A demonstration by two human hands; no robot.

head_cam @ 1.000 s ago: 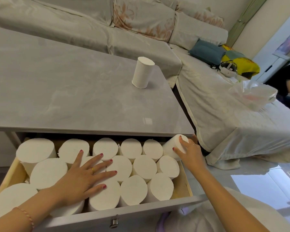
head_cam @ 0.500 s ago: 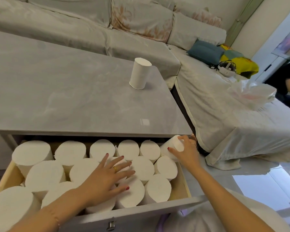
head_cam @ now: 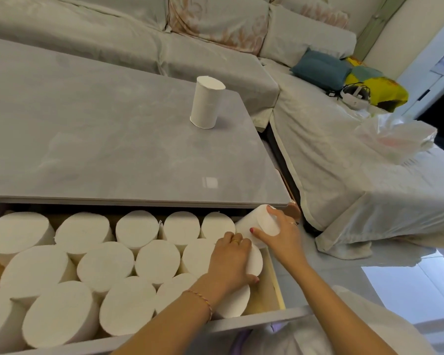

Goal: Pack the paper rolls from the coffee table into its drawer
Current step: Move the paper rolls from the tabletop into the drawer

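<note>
Leftward no longer, the left hand [head_cam: 230, 262] now curls round a roll [head_cam: 254, 260] beside the right hand [head_cam: 280, 237], whose fingers grip the tilted corner roll [head_cam: 256, 221]; drawer [head_cam: 274, 285] nearly full, one table roll [head_cam: 206, 103] left.

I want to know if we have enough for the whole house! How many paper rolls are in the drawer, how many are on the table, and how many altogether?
Paper rolls in the drawer: 16, counting the tilted roll that the right hand grips
Standing roll on the coffee table: 1
Total: 17
</note>
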